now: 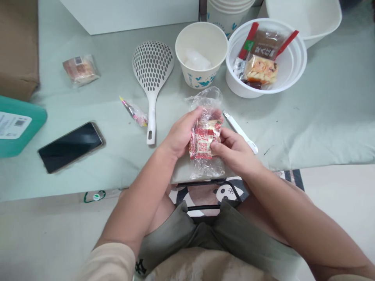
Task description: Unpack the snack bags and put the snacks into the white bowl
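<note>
Between my two hands, near the table's front edge, is a clear plastic bag (pixel 208 168) with a red and gold candy packet (pixel 204 137) in or against it; which of the two I cannot tell. My left hand (pixel 184 130) is closed around the bag's left side, its fingers partly hidden by the plastic. From the right, my right hand (pixel 234 150) pinches the packet's edge between thumb and fingers. Just right of the bag lies a white utility knife (pixel 240 132). A paper cup (pixel 202 54) with crumpled clear plastic (pixel 197 59) inside stands behind the bag.
A white bowl (pixel 299 74) of wrapped snacks stands back right, beside stacked paper cups (pixel 227 15) and a white container (pixel 319 23). Leftward lie a slotted skimmer (pixel 152 70), a thin wrapped item (pixel 133 111), a wrapped snack (pixel 81 70), a phone (pixel 72 146) and a green jug (pixel 32 117).
</note>
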`<action>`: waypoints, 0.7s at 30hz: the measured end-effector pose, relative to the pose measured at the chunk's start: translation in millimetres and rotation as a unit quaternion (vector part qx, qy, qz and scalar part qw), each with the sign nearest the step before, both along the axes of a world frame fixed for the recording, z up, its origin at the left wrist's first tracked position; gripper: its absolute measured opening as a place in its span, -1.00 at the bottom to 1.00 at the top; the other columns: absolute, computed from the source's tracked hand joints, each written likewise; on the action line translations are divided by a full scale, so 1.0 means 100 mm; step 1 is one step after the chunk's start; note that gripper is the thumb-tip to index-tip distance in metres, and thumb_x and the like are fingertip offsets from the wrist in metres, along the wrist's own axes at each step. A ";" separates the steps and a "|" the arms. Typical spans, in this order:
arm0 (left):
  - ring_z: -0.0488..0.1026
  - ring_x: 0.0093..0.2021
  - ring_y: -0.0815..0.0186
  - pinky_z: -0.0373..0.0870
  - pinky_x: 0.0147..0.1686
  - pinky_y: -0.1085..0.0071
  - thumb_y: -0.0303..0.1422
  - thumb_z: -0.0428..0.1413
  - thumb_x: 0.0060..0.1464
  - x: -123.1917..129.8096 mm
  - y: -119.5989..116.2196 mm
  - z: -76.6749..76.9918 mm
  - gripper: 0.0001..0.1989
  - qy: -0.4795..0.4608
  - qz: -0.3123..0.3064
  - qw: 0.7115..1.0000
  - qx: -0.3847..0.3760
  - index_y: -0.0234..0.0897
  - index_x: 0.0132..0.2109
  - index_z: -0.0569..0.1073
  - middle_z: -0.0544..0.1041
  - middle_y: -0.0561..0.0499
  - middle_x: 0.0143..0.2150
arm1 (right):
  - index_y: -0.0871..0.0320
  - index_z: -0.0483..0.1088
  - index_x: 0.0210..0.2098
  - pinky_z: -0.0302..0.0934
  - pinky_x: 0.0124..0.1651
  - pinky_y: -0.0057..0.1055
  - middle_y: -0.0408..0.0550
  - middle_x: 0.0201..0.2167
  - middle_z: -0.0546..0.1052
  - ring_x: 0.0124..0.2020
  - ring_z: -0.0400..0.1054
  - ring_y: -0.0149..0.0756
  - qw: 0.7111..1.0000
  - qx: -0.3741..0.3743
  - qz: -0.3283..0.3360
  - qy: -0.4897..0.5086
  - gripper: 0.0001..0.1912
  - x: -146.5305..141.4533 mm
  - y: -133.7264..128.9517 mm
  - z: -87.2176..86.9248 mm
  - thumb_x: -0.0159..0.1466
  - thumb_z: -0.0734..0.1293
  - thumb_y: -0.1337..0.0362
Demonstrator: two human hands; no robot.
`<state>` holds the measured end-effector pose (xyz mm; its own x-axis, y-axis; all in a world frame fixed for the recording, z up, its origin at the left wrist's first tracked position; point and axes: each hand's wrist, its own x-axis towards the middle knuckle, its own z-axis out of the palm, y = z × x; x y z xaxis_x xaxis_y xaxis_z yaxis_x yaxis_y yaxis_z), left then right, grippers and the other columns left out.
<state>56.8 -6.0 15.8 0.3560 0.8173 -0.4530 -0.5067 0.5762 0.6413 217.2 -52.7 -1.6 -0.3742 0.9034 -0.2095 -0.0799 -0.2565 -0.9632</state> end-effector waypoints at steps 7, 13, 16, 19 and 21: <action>0.63 -0.25 0.27 0.55 -0.17 0.37 -0.25 0.24 0.24 -0.01 0.03 0.04 -0.84 0.064 0.101 0.991 0.068 -0.22 -0.28 0.59 0.64 0.02 -0.29 | 0.15 0.43 -0.05 0.38 -0.21 -0.32 -0.08 -0.27 0.55 -0.26 0.45 -0.30 0.999 -0.009 0.024 -0.039 -0.70 0.01 0.01 0.07 0.25 0.39 0.18; 0.56 -0.30 0.36 0.46 -0.28 0.47 -0.18 0.32 0.20 -0.14 0.10 0.00 -0.77 0.107 0.187 0.973 0.084 -0.16 -0.38 0.57 0.56 0.08 -0.41 | 0.17 0.42 -0.12 0.24 -0.34 -0.41 -0.13 -0.34 0.50 -0.37 0.35 -0.38 0.998 -0.052 0.030 -0.032 -0.69 -0.01 0.00 0.13 0.13 0.38 0.28; 0.43 -0.46 0.42 0.37 -0.44 0.49 -0.09 0.37 0.13 -0.19 0.13 -0.06 -0.70 0.154 0.190 0.959 0.144 -0.17 -0.41 0.58 0.46 0.11 -0.50 | 0.15 0.40 -0.19 0.15 -0.40 -0.43 -0.23 -0.45 0.41 -0.47 0.23 -0.45 0.996 -0.077 0.030 -0.020 -0.74 -0.03 0.01 0.18 0.09 0.35 0.31; 0.25 -0.57 0.49 0.20 -0.57 0.51 -0.11 0.40 0.11 -0.23 0.17 -0.13 -0.68 0.218 0.192 0.931 0.220 -0.21 -0.44 0.57 0.35 0.14 -0.56 | 0.13 0.39 -0.23 0.13 -0.41 -0.42 -0.26 -0.48 0.36 -0.50 0.19 -0.46 0.996 -0.087 0.027 -0.019 -0.80 -0.04 0.01 0.21 0.11 0.34 0.29; 0.20 -0.60 0.50 0.12 -0.61 0.50 -0.09 0.37 0.14 -0.26 0.20 -0.17 -0.66 0.246 0.191 0.917 0.251 -0.21 -0.44 0.56 0.28 0.15 -0.58 | 0.12 0.40 -0.24 0.15 -0.39 -0.40 -0.25 -0.48 0.37 -0.49 0.20 -0.44 0.996 -0.088 0.023 -0.021 -0.81 -0.04 0.02 0.22 0.12 0.34 0.28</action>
